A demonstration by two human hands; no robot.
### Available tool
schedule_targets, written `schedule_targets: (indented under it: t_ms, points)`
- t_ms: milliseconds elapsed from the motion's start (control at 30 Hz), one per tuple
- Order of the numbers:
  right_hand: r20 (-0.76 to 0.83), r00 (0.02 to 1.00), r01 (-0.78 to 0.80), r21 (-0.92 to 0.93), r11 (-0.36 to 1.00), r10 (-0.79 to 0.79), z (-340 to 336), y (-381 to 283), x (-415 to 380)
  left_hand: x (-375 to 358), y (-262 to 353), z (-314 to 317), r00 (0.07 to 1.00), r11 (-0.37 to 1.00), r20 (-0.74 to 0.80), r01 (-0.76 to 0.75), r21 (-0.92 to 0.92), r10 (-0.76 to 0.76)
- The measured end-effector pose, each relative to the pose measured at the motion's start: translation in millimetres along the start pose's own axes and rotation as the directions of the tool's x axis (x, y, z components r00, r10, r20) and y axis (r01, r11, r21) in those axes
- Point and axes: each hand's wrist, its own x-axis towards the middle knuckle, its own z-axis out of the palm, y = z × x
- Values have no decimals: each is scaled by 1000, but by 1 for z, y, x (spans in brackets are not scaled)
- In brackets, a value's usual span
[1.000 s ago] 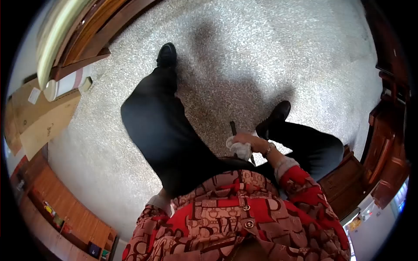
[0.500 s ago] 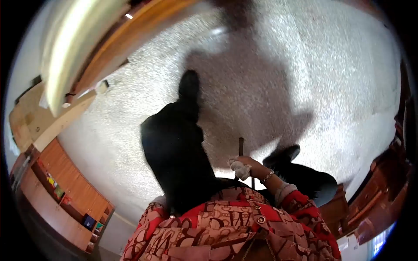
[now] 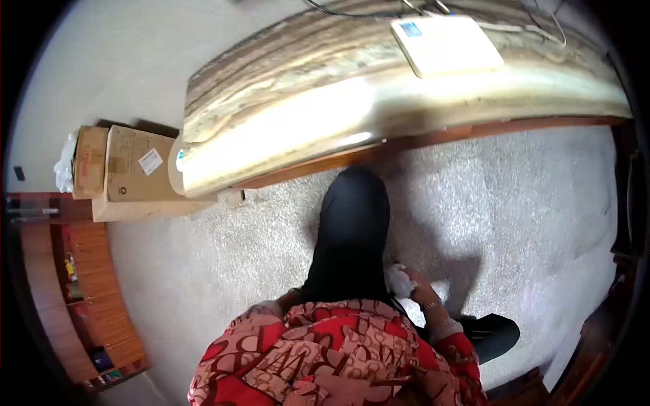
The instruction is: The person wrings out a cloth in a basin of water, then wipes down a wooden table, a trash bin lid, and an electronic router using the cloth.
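The one camera sits on my head and looks forward and steeply down. Nearest the lens, my shirt (image 3: 325, 358) fills the bottom of a wide, round view with black corners. My left leg (image 3: 353, 220) rises up the middle, my right hand (image 3: 422, 289) shows right of centre, the table (image 3: 291, 98) spans the top, and the cabinet (image 3: 107, 284) bends along the left edge.

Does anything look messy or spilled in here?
I can't see anything spilled or broken. Just the loose cables look untidy, trailing along the striped tabletop near the flat white box. The white cloth is scrunched, but the right hand is holding it.
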Motion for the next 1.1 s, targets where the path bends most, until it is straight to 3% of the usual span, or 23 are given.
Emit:
schedule_targets:
  t_ms: [33, 100, 133, 167, 200, 233, 267, 300, 367, 433, 500, 567, 600, 633, 667, 700, 733, 833, 900, 967, 1100]
  points:
    - [-3, 1000, 13, -32, 999, -13, -3, 10, -4, 8, -4, 0, 1000, 1000, 5, -23, -6, 23]
    - [-241, 879, 250, -503, 827, -412, -18, 22, -18, 32, -11, 0, 990, 988, -12, -141, 56, 142]
    - [-363, 925, 183, 169, 968, -111, -35, 21, -16, 49, -14, -5, 962, 953, -48, -260, 159, 270]
    - [-357, 928, 96, 499, 861, 103, -49, -4, -9, 65, -13, -16, 893, 882, -136, -382, 277, 430]
    - [-335, 889, 68, 772, 632, 313, -63, -33, -2, 75, -13, -31, 818, 884, -336, -417, 211, 467]
    - [-414, 818, 84, 773, 629, 400, -79, -95, 9, 79, -11, -48, 726, 889, -561, -456, 41, 398]
    - [-496, 806, 102, 655, 749, 324, -95, -130, 22, 63, 5, -63, 690, 797, -721, -472, -377, 68]
    - [-569, 789, 124, 520, 845, 234, -109, -162, 36, 30, 26, -84, 500, 772, -865, -562, -298, 29]
    - [-677, 730, 116, 258, 959, 94, -125, -237, 73, -16, 60, -124, 120, 515, -992, -854, -80, 44]
    - [-685, 713, 209, 8, 978, -147, -123, -312, 105, -90, 111, -166, -105, 532, -994, -841, 105, 30]
    - [-673, 663, 181, -282, 942, -329, -123, -357, 149, -119, 142, -212, -365, 569, -918, -727, 385, 154]
    - [-653, 628, -15, -553, 833, -422, -129, -374, 194, -138, 171, -257, -482, 629, -837, -573, 525, 260]
    - [-626, 606, 52, -584, 810, -490, -121, -377, 210, -139, 184, -276, -501, 641, -818, -535, 550, 284]
    - [-533, 660, 75, -655, 752, -529, -127, -368, 231, -136, 195, -293, -523, 649, -794, -494, 578, 309]
    - [-442, 791, 50, -642, 765, -423, -122, -370, 232, -127, 204, -307, -509, 643, -795, -496, 584, 329]
    - [-492, 699, 13, -717, 697, -519, -121, -346, 255, -120, 209, -318, -496, 641, -793, -490, 591, 353]
    - [-495, 617, -20, -787, 617, -612, -97, -351, 243, -114, 220, -325, -313, 650, -888, -605, 460, 337]
    - [-453, 616, -8, -821, 570, -644, -87, -357, 235, -106, 223, -328, -366, 751, -864, -445, 488, 345]
    - [-500, 583, -103, -828, 551, -641, -81, -359, 239, -104, 224, -326, -384, 751, -861, -443, 490, 335]
    - [-491, 587, -160, -849, 503, -643, -59, -372, 245, -105, 227, -323, -340, 807, -878, -376, 455, 337]
    - [-214, 508, 20, -966, 260, -834, 9, -377, 293, -103, 227, -325, -381, 806, -850, -329, 492, 364]
